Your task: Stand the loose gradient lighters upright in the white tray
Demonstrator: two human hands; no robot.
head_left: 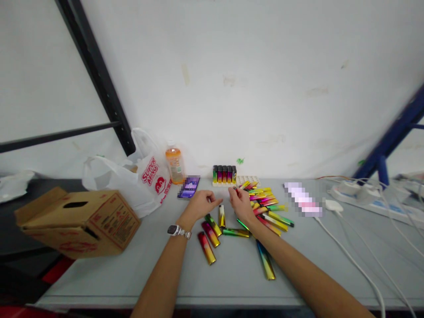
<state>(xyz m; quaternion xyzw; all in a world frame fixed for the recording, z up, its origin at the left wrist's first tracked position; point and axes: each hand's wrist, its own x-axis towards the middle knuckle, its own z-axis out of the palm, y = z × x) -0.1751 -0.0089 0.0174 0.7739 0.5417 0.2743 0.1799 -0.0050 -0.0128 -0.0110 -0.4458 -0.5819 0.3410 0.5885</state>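
My left hand (202,204) is above the table, its fingers loosely bent and apart, with nothing visible in them. My right hand (240,204) is pinched closed; a small dark bit shows at its fingertips, too little to name. Between and below the hands lie shiny multicoloured lighters, among them a gold one with a white end (221,217), a green and gold one (236,232) and a red and gold one (206,248). Just beyond my hands, a block of upright lighters with black tops (224,175) stands in a white holder. More loose lighters (265,198) are piled right of my right hand.
A cardboard box (76,221), a white plastic bag (132,185), an orange-labelled bottle (175,164) and a phone (189,187) are on the left. A pale holder with holes (253,180) lies near the wall. Another phone (303,199), white cables and a power strip (374,198) occupy the right.
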